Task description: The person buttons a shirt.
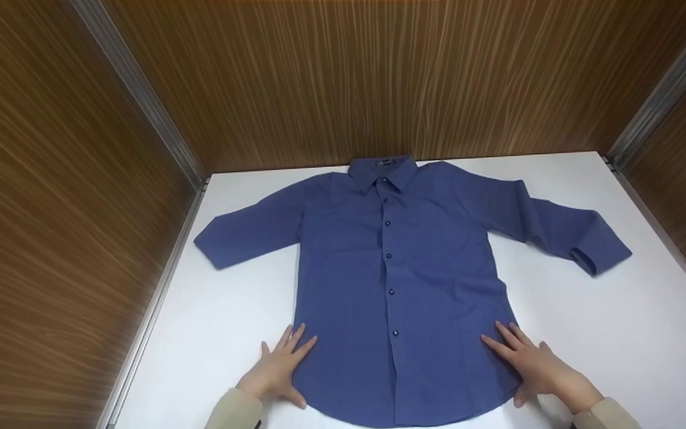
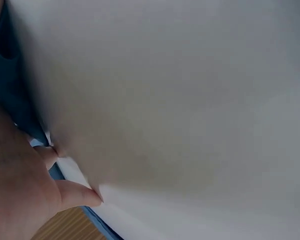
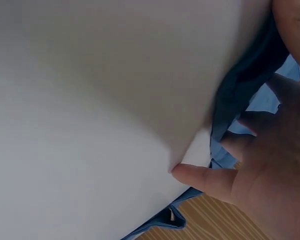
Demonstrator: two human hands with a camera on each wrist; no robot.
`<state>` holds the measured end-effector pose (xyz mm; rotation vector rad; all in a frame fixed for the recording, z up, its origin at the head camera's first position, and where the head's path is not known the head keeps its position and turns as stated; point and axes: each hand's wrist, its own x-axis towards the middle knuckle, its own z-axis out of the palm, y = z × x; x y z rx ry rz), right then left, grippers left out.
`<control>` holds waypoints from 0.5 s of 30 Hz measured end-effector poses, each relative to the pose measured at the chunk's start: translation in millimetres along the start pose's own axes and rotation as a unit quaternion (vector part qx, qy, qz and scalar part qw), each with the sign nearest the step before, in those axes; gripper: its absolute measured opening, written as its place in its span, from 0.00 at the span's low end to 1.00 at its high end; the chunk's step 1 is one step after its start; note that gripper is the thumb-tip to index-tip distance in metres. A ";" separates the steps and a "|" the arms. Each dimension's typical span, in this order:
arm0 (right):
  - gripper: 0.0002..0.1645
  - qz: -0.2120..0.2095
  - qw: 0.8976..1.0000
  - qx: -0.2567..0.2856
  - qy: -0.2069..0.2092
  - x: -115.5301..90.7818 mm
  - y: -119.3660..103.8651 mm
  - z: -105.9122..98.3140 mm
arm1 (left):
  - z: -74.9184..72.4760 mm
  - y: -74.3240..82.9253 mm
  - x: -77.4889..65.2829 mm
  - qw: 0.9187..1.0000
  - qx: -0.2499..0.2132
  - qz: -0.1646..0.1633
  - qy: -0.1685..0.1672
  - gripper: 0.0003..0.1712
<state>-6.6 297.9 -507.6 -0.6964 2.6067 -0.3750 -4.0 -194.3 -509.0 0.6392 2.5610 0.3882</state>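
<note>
A blue button-up shirt (image 1: 349, 286) lies front side up, its collar at the far edge and its curved hem toward me. My left hand (image 1: 277, 366) rests at the shirt's lower left side with fingers spread, fingertips on the cloth. On the lower right side my right hand (image 1: 530, 363) lies likewise, fingers spread over the edge of the fabric. The left sleeve (image 1: 253, 229) is bent short at its end, while the right sleeve (image 1: 557, 220) reaches outward with folds. In the right wrist view the shirt's edge (image 3: 240, 85) runs beside the fingers.
The shirt lies on a white tabletop (image 1: 230, 322). Wood-grain panels stand at the back (image 1: 379, 77), on the left (image 1: 51, 208) and on the right (image 1: 682, 179), with grey metal strips (image 1: 140, 77) at the corners.
</note>
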 end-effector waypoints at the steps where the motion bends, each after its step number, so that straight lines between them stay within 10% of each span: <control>1: 0.73 0.001 1.000 0.004 -0.004 0.1 -1.2 -1.5 | -2.1 0.4 0.2 1.000 -0.004 0.000 -0.004 0.68; 7: 0.61 -0.023 0.997 0.024 0.070 4.3 -5.0 -19.6 | -25.6 3.9 8.8 0.997 -0.070 -0.023 -0.006 0.56; 15: 0.42 -0.013 0.959 -0.043 0.280 49.8 -8.2 -71.1 | -68.7 16.2 55.3 0.975 0.028 -0.055 0.215 0.45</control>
